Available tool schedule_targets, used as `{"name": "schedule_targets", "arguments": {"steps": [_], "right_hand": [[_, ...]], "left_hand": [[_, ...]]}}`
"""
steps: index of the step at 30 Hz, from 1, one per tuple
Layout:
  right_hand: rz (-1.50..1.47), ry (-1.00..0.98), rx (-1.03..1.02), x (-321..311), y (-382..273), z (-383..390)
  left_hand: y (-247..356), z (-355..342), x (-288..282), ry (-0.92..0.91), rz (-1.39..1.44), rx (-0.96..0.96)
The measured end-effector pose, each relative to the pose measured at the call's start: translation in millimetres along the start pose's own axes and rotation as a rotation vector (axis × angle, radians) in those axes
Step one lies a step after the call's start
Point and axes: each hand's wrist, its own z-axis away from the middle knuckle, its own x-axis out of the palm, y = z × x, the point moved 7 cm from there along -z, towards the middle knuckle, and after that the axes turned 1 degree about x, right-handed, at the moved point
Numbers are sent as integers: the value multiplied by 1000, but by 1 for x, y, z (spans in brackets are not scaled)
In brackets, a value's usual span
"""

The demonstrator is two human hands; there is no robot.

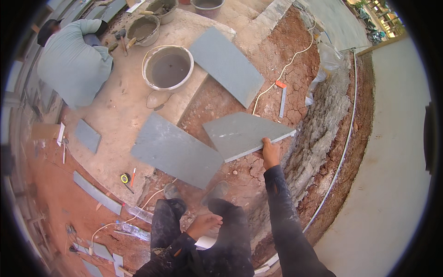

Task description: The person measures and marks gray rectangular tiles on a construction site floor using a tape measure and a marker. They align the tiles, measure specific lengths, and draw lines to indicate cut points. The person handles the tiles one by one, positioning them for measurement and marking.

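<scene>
My right hand (270, 153) grips the near edge of a cut grey stone slab (244, 134), its fingers under the edge and the thumb on top. The slab has a pointed right end and is tilted, with its pale cut edge showing. My left hand (205, 225) hangs over my lap with loosely bent fingers, and nothing shows in it. Just below it lies a white piece (206, 242), partly covered by my sleeve. Against the held slab's left side lies a larger grey slab (177, 150). Farther off, another grey slab (227, 64) rests across the concrete step's edge.
A bucket of grey slurry (168, 68) and a mortar bucket (143, 31) stand on the concrete. A co-worker (76, 60) crouches at far left. An orange-handled square (282, 98), tape measure (125, 178), pencil (133, 174) and cable (286, 68) lie about. A white wall (392, 152) bounds the right.
</scene>
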Motion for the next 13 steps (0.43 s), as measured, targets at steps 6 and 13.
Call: {"name": "schedule_targets", "arguments": {"steps": [6,13], "right_hand": [[8,10,89,-22,2,-20],[-30,25,261,-17,1,-21]], "left_hand": [[31,25,-7,140,135,83],[76,86,-28,305,158,181]]}}
